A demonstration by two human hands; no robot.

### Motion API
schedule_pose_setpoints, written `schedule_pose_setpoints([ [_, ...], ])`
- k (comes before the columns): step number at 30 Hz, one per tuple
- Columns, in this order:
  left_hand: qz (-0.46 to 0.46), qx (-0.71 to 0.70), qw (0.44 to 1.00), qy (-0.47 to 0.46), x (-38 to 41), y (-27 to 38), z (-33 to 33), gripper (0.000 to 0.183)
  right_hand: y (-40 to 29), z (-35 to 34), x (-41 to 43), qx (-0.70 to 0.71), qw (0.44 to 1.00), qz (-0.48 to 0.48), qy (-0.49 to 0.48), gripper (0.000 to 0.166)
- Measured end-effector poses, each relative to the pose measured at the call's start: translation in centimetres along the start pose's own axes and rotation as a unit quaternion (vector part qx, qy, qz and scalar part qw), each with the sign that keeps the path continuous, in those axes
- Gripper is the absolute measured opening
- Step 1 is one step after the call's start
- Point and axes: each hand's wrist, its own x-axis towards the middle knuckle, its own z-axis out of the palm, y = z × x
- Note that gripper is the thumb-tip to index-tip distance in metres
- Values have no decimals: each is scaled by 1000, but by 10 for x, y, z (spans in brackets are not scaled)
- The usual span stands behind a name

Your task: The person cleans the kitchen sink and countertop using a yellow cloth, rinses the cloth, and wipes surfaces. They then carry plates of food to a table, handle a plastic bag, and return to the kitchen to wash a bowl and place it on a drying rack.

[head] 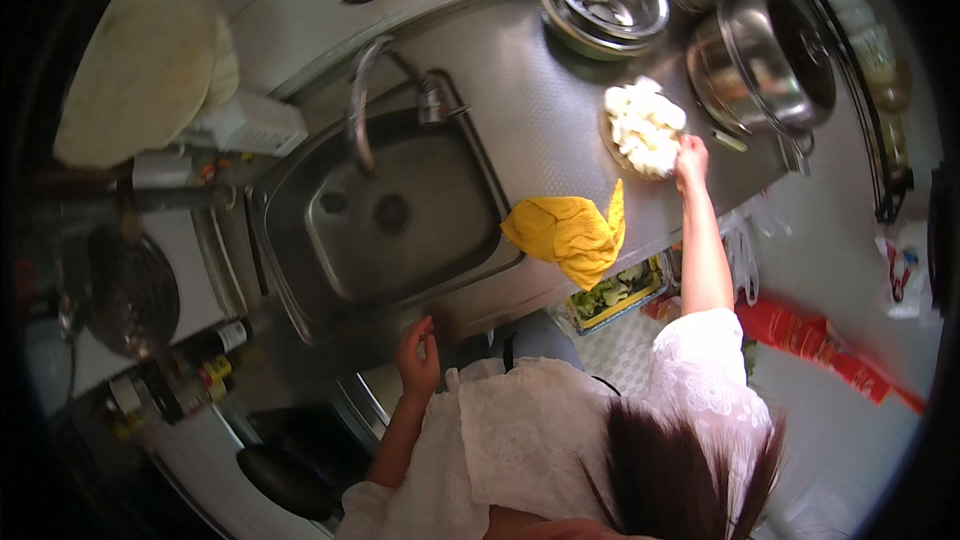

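My right hand [691, 157] grips the near right edge of a plate [624, 157] on the steel counter. Heaped on the plate are white chunks of food [645, 124]; their exact kind is hard to tell. My left hand [418, 356] hangs just in front of the counter edge by the sink [405, 225], fingers loosely bent and holding nothing. Between the sink and the plate lies a crumpled yellow cloth [570, 236], partly over the counter's front edge. A small pale green piece [729, 140] rests right of my right hand.
Nested steel bowls [611, 0] and a large lidded pot [757, 64] stand behind the plate. A curved faucet [360, 105] reaches over the sink. Below the counter sits a crate of leafy greens [619, 291]. At left are a wok [131, 292] and bottles [214, 337].
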Motion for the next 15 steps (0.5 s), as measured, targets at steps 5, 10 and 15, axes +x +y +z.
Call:
schedule_pose_setpoints([
  [5, -47, -34, 997, 49, -27, -5, 1, 30, -41, -15, -39, 13, 996, -45, -77, 17],
  [10, -77, -90, 985, 124, -78, 6, -1, 28, -95, -19, -131, 20, 976, -120, -178, 20],
  [15, -137, -107, 980, 93, -143, -3, -1, 29, -82, -22, -211, 4, 899, -171, -403, 12],
])
